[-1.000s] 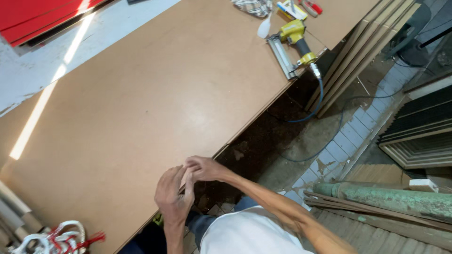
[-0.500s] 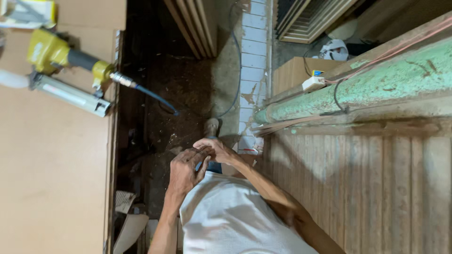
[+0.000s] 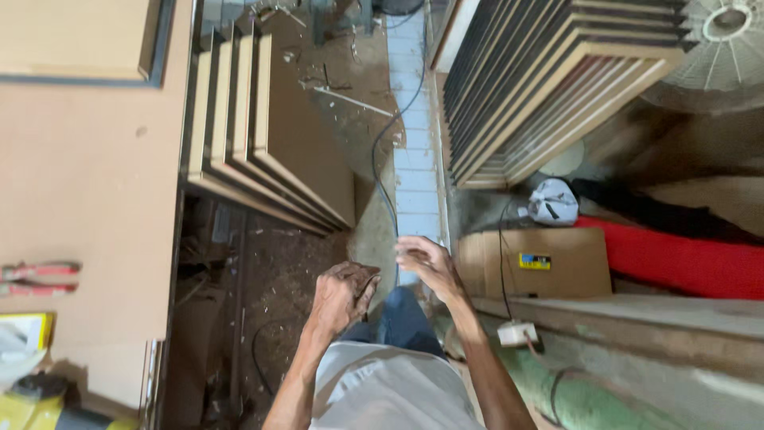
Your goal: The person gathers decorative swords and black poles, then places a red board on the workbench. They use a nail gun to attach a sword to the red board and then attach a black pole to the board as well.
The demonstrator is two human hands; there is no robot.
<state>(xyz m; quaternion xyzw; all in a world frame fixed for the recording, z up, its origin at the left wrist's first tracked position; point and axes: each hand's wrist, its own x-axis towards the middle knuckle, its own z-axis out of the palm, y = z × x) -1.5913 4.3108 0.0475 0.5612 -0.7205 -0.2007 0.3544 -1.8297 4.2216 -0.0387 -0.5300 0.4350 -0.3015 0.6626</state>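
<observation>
While the camera looks straight down past a pale shirt (image 3: 390, 390) and blue trousers (image 3: 402, 318), a person's two hands hang in the air above a dirt floor (image 3: 270, 279) strewn with shavings. The left hand (image 3: 344, 293) is curled loosely, fingers folded toward the palm; whether that grip has hold of anything cannot be told. The right hand (image 3: 426, 267) is half open, fingers bent and spread, with nothing seen in its grip. The two hands are near each other but apart. Just beyond the right hand runs a strip of pale tiles (image 3: 414, 175) with a black cable (image 3: 382, 159) trailing along it. Beside that hand sit a cardboard box (image 3: 549, 263) and a red bundle (image 3: 684, 259). Beyond the left hand lean stacked boards (image 3: 263, 135). Well off to that hand's outer side lies a brown surface (image 3: 87, 191) carrying red-handled pliers (image 3: 40, 277). More stacked panels (image 3: 549, 80) rise beyond the box.
</observation>
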